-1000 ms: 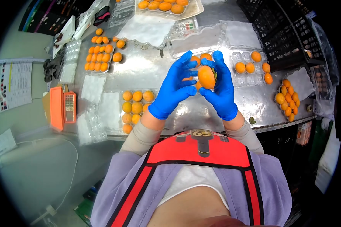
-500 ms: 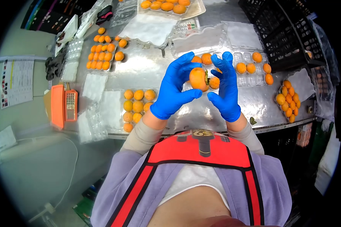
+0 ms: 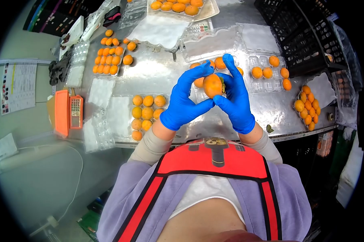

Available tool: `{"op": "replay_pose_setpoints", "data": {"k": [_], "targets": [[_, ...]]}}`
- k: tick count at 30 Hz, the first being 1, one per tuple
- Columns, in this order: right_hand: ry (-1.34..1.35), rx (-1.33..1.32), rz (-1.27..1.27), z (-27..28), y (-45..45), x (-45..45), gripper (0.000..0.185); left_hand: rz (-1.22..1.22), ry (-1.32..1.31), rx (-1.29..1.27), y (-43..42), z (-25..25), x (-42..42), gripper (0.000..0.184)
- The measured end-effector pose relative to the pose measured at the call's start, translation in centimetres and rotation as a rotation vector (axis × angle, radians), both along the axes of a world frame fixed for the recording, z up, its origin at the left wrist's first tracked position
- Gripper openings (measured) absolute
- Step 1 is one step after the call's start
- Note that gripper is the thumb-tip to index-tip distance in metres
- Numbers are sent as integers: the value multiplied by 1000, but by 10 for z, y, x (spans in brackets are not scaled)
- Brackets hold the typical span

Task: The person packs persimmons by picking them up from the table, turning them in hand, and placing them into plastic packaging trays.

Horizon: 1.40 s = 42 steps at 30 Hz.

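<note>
In front of my chest I hold an orange persimmon (image 3: 212,86) between both hands, its green leafy calyx turned to the right. My left hand (image 3: 185,99), in a blue glove, curves around its left side with the thumb below and the fingers above. My gloved right hand (image 3: 236,101) grips from the calyx side, its thumb at the fruit's lower edge and its index finger pointing up. Behind the hands, a clear tray with persimmons (image 3: 220,63) is partly hidden. To its right lies a clear moulded tray (image 3: 266,85) with several persimmons in its cups.
Filled persimmon trays sit at left (image 3: 148,113), far left (image 3: 108,60), right (image 3: 309,106) and back (image 3: 178,7). A black crate (image 3: 311,36) stands at back right. An orange scale (image 3: 69,113) is at the left edge. White pads (image 3: 160,30) lie on the metal table (image 3: 149,78).
The persimmon has turned slightly and moved a little down. My hands have come closer together around it, the thumbs nearly meeting at its lower edge.
</note>
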State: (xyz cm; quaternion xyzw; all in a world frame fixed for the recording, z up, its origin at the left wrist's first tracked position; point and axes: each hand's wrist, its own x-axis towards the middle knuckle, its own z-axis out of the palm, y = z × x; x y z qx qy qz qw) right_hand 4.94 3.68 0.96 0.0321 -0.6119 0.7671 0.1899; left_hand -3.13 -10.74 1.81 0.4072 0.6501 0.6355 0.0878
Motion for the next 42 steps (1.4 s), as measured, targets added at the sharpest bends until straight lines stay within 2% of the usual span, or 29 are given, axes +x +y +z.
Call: {"op": "replay_pose_setpoints", "data": {"k": [3, 5, 6, 8, 14, 18, 20, 21, 26, 30, 32, 34, 36, 38, 40, 41, 42], "targets": [[6, -8, 12, -1, 1, 2, 81, -97, -13, 61, 1, 0, -2, 80], [15, 31, -18, 1, 0, 1, 81, -177, -371, 223, 4, 3, 0, 71], [24, 71, -48, 1, -1, 0, 81, -176, -371, 222, 6, 6, 0, 71], [10, 99, -60, -2, -2, 2, 80, -99, -630, 172, 8, 12, 2, 57], [-6, 192, -137, -14, -9, 1, 72, 43, -597, 74, 20, 5, 8, 37], [-44, 222, -180, -30, -8, -3, 67, 100, -660, -45, 33, -10, -7, 34], [-46, 229, -214, -38, -8, -7, 66, 134, -823, 74, 36, -29, -18, 31], [-54, 234, -259, -42, -5, -7, 65, 139, -995, 64, 31, -26, -13, 32], [-32, 340, -465, -61, 18, -7, 61, 48, -1059, 8, 23, -46, -4, 37], [-134, 274, -498, -70, 32, 3, 60, -76, -989, -131, 26, -50, -2, 39], [-119, 133, -536, -73, 43, 9, 60, -48, -921, -207, 27, -53, -2, 37], [-94, 167, -607, -80, 71, 21, 54, -33, -940, -192, 26, -63, -4, 36], [-178, -311, -614, -76, 104, 41, 45, -10, -960, -179, 23, -66, -6, 36], [-79, -473, -655, -79, 149, 67, 42, -15, -970, -182, 19, -69, -9, 36], [-50, -486, -713, -56, 192, 94, 40, -4, -986, -189, 15, -73, -11, 36], [-16, -631, -797, -47, 219, 100, 38, 15, -986, -190, 12, -74, -11, 35], [-105, -479, -809, -23, 251, 113, 34, 42, -983, -190, 7, -76, -12, 35]]}}
